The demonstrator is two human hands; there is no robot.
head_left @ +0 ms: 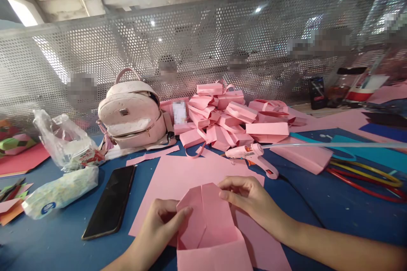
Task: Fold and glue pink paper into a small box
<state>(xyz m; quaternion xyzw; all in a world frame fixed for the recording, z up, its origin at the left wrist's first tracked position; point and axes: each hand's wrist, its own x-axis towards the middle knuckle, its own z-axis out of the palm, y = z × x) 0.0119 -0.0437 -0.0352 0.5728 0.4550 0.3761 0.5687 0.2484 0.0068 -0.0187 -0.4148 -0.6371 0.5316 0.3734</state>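
A folded pink paper box [213, 237] with a tall flap, its top corners angled, is right in front of me. My left hand [162, 224] grips its left edge, thumb pressed on the inner face of the flap. At the flap's upper right edge, the curled thumb and fingers of my right hand [246, 197] pinch the paper. Beneath lies a large pink paper sheet [152, 199]. Just beyond my right hand a pink hot glue gun [254, 156] rests on its side, nozzle pointing left, with a black cord trailing from it.
Several folded pink paper pieces [222, 114] form a pile at the back. A pale backpack [133, 114] stands left of it. A phone [110, 201], a tissue pack [62, 192] and a plastic bag [63, 139] lie left. Red and yellow tubing [369, 178] lies right. A perforated metal screen [197, 42] stands behind.
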